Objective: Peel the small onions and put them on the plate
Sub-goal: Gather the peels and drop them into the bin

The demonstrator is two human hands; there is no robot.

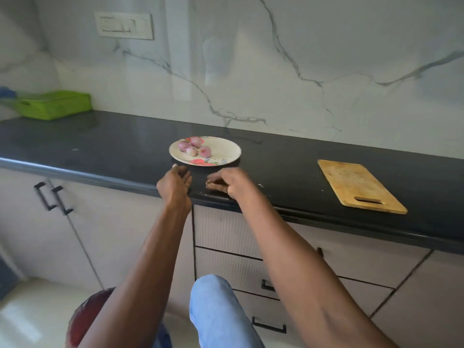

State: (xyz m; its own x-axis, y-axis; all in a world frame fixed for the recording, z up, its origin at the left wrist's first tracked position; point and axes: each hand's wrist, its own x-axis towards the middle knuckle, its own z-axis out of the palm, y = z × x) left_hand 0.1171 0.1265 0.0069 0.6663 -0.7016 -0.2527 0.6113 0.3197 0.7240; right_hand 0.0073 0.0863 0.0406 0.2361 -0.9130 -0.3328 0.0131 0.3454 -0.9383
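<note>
A: Item one, left hand (175,180)?
B: Centre of frame, at the counter's front edge, just below the plate. Fingers loosely cupped, palm turned right; holds nothing visible.

A: Right hand (227,183)?
B: Just beside the left, knuckles up on the counter (100,144). Fingertips (213,184) bunched on pale scraps of onion skin (210,183); whether pinching or only pressing them, cannot tell. Motion blur softens both hands.

A: Hidden or unclear?
B: Plate's near rim is partly behind the left fingertips. More flecks (260,185) lie right of the right hand, too small to identify.

A: Task items?
B: Four small onions (194,146), peeled, glossy pink-purple, clustered touching on the left half of the plate (226,150). Plate is cream with floral print, standing mid-counter.

A: Surroundings?
B: Wooden chopping board (359,184), right of frame, well apart. Green basket (54,104), upper left, against the marble wall.
</note>
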